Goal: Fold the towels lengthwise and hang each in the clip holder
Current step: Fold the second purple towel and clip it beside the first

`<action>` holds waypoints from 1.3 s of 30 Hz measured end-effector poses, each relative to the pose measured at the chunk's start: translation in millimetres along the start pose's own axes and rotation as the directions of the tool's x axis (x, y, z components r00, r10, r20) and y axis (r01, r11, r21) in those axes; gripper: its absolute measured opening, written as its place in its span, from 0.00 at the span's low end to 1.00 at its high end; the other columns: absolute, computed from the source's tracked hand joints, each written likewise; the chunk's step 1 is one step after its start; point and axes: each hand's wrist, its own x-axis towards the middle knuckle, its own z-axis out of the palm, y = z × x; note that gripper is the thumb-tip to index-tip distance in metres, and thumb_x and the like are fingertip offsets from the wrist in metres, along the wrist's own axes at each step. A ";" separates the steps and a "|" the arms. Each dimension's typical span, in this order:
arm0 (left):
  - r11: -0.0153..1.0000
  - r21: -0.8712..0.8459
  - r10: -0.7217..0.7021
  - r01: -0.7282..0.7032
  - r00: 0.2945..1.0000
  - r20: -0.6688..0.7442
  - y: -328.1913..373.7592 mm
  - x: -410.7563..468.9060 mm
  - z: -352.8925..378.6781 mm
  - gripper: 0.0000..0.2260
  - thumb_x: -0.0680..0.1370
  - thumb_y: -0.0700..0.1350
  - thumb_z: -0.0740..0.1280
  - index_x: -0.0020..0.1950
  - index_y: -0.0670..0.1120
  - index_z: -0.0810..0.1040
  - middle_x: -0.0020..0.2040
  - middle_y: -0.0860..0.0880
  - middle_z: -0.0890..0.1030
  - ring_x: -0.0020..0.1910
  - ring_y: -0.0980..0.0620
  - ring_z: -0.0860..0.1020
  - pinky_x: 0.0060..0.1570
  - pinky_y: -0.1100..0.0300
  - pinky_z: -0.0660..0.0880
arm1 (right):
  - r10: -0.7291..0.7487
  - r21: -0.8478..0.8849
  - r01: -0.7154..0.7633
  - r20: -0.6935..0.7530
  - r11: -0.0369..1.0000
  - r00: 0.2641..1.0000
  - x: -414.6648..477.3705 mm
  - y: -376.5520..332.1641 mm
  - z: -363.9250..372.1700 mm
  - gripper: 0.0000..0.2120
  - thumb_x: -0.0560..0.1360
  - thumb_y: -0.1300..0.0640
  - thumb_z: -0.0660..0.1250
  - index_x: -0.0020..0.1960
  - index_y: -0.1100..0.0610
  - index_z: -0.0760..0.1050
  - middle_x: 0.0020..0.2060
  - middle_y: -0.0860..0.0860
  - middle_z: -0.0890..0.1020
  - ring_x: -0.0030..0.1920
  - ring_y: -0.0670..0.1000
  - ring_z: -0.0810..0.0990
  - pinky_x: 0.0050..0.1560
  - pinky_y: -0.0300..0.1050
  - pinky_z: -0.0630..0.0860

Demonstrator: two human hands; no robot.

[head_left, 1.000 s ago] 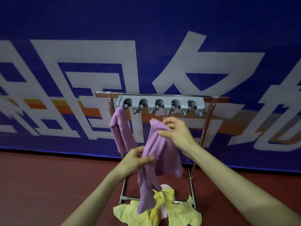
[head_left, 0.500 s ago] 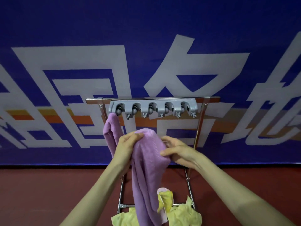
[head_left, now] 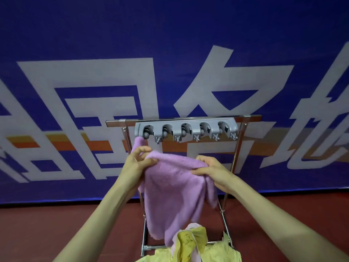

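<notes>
While both hands hold the fluffy purple towel up just near of the chrome tube rack, I read the head view like this. The left hand pinches the top left edge between thumb and curled fingers, and the right hand pinches the top right edge the same way. The cloth sags between them, below the grey plastic five-slot clip holder.

My worries are these. The right flap hangs loose and bunched, so the lengthwise fold may come out crooked or too thick for a slot. The left hand sits just beside the other purple towel hanging from the leftmost clip, so a careless lift could tug it free. The held towel's lower end reaches the crumpled yellow cloths and may drag them along.
</notes>
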 end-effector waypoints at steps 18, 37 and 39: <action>0.999 0.007 -0.035 0.035 0.998 -0.059 -10.1 7.6 -11.9 0.08 0.75 0.36 0.69 0.40 0.45 0.72 0.33 0.50 0.77 0.35 0.54 0.74 0.31 0.70 0.73 | 0.014 -0.483 0.049 0.125 0.874 0.992 24.9 -34.0 43.2 0.13 0.69 0.65 0.70 0.34 0.53 0.68 0.33 0.49 0.73 0.35 0.44 0.71 0.39 0.40 0.67; 0.875 0.275 0.467 -0.399 0.846 -0.258 11.9 -1.4 -12.7 0.09 0.73 0.34 0.70 0.40 0.45 0.73 0.40 0.52 0.76 0.43 0.63 0.76 0.53 0.69 0.71 | 0.216 -0.659 -0.089 0.114 0.747 0.970 6.6 14.6 -24.1 0.17 0.64 0.55 0.75 0.35 0.64 0.69 0.33 0.53 0.70 0.36 0.49 0.68 0.39 0.42 0.65; 0.864 0.314 0.479 -0.394 0.835 -0.271 8.3 0.2 -15.6 0.08 0.73 0.35 0.70 0.42 0.45 0.73 0.41 0.53 0.76 0.44 0.60 0.76 0.52 0.67 0.71 | 0.202 -0.654 -0.081 0.112 0.752 0.973 7.3 14.0 -31.2 0.15 0.66 0.57 0.76 0.34 0.63 0.71 0.33 0.51 0.72 0.36 0.47 0.70 0.40 0.42 0.66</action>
